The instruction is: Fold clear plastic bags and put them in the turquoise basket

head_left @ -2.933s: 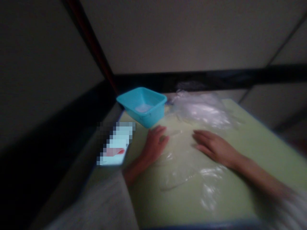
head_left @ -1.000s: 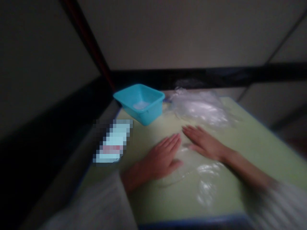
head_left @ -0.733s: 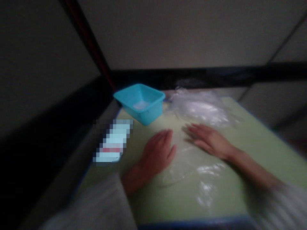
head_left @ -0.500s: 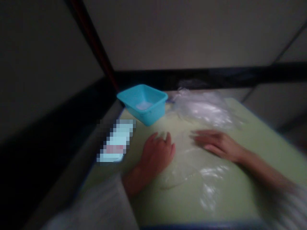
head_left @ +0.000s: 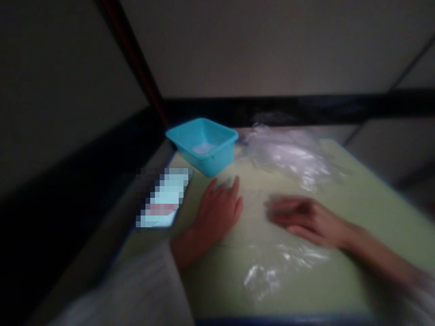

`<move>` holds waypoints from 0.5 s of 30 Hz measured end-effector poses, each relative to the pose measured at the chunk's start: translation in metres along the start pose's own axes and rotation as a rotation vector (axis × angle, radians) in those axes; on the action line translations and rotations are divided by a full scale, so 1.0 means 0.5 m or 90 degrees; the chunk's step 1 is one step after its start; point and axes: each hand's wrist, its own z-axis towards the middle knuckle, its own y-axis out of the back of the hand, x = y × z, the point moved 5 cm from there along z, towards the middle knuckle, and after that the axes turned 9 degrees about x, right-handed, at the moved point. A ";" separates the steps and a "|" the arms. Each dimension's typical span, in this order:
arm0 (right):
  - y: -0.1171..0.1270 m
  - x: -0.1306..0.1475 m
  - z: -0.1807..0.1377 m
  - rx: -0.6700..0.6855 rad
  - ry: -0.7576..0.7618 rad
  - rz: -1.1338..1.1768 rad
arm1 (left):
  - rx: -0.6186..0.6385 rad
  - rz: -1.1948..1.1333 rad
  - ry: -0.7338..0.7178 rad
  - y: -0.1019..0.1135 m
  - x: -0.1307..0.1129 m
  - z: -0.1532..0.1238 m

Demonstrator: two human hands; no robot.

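Note:
A clear plastic bag [head_left: 272,267] lies spread on the pale green tabletop [head_left: 326,299] between and in front of my hands, its edges hard to make out. My left hand [head_left: 220,206] rests palm down at its upper left, fingers apart, with the index finger stretched forward. On the other side, my right hand [head_left: 301,217] is held low over the plastic with its fingers extended to the left. The right fingertips are smeared by motion, and whether they touch the sheet I cannot tell. Neither hand grips anything visible.
A turquoise plastic basin [head_left: 217,160] with something whitish inside stands at the back left. Beside it, a heap of clear plastic bags [head_left: 288,151] lies at the back. A phone-like lit object [head_left: 166,199], pixelated, lies along the left edge. Wall panels [head_left: 272,50] rise behind the table.
My right hand has moved slightly down and toward me. My left hand has shifted a little forward and left, and the creases in the near plastic have changed.

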 end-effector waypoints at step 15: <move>-0.017 0.085 0.031 0.047 0.096 0.141 | 0.073 -0.138 -0.072 -0.044 0.020 0.013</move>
